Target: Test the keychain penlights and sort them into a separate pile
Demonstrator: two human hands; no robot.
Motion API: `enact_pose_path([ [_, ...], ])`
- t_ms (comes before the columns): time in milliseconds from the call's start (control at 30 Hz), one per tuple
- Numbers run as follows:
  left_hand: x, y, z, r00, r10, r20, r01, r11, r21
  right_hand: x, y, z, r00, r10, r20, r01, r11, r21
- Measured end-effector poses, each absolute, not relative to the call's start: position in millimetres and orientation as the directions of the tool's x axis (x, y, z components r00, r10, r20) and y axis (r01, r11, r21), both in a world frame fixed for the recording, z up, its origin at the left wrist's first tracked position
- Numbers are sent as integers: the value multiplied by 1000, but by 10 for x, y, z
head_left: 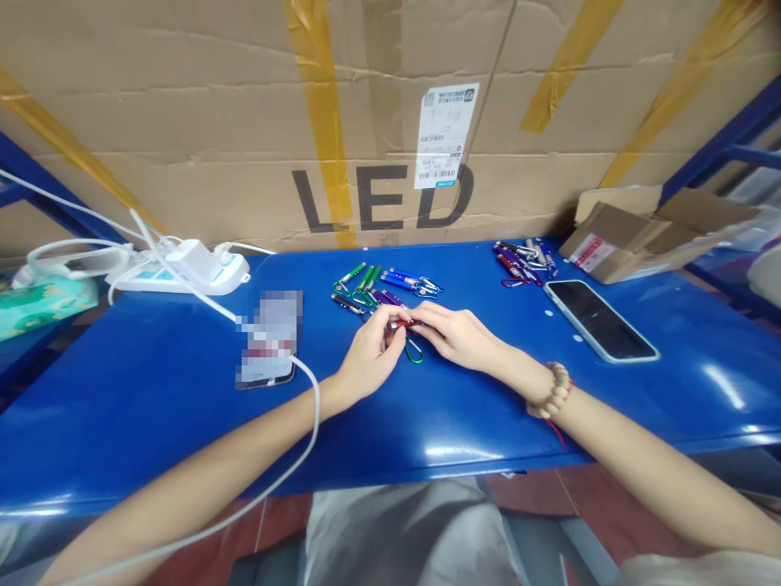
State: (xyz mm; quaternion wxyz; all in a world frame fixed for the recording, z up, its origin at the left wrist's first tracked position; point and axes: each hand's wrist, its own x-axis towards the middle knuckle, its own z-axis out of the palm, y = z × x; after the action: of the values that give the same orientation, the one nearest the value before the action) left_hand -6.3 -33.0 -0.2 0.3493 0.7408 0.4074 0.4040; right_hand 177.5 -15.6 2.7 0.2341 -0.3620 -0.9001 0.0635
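Both hands meet near the middle of the blue table. My left hand (373,350) is closed around one end of a small red metal flashlight (401,324). At the flashlight's other end, the fingers of my right hand (455,334) are pressed together on it. Just below lies a green carabiner clip (415,350), partly hidden by the hands. Beyond my fingers rest green flashlights (369,281), blue flashlights (403,280), a purple flashlight (390,299) and a black one (347,303), several with clips attached.
A second pile of small flashlights (521,260) sits at the back right, beside an open cardboard box (634,236). A phone (601,320) lies to the right, another phone (268,338) to the left under a white cable (314,407). A power strip (229,273) stands back left.
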Motion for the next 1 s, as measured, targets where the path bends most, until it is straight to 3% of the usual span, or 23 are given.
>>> enact_pose_path([
  [500,-71,-309,-14,243,916,320,220,-373,901,1729,-241,103,-556,675,486,664,712,-229],
  [1000,-114,-351,-14,256,921,294,194,-347,918,1746,-221,93,-548,714,434,625,695,-354],
])
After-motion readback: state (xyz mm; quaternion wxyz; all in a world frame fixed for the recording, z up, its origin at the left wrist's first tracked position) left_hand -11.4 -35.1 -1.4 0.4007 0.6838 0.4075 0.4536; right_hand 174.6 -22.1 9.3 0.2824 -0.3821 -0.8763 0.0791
